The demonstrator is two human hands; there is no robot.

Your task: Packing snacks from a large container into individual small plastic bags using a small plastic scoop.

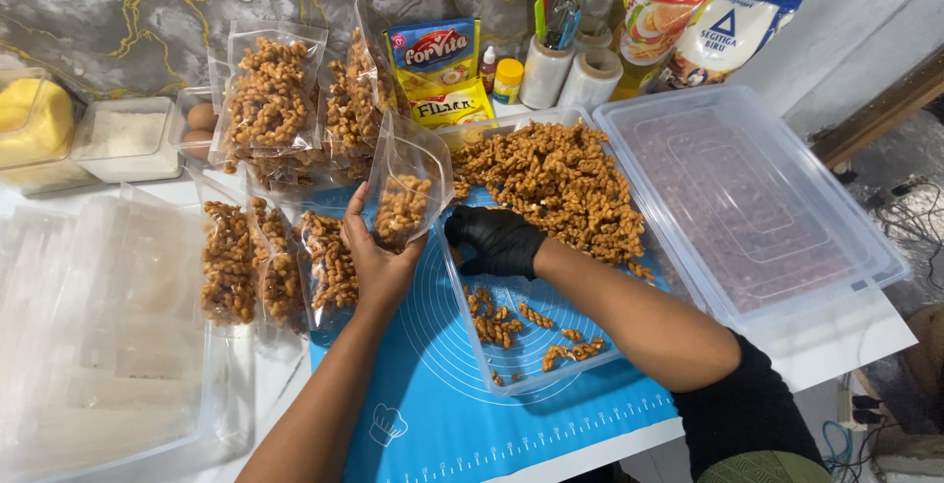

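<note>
Nearest the camera, a blue baking mat (423,414) is spread on the bench, and a clear tray (511,370) rests on it with fried twisted snacks (556,183) heaped at its far end and a few loose ones near. The step in hand is judged to be the filling of a pouch. The clear pouch (405,183), partly filled, is held upright by the bare left hand (374,257), its fingers clasped about the lower edge. The right hand (492,239), black-gloved, is laid in the tray just beside the pouch, fingers curled over snacks; whether any are grasped cannot be told. A scoop carried to the pouch mouth seems called for. Filled pouches (265,99) are stacked beyond, left, and a tray lid (757,198) lies right.
</note>
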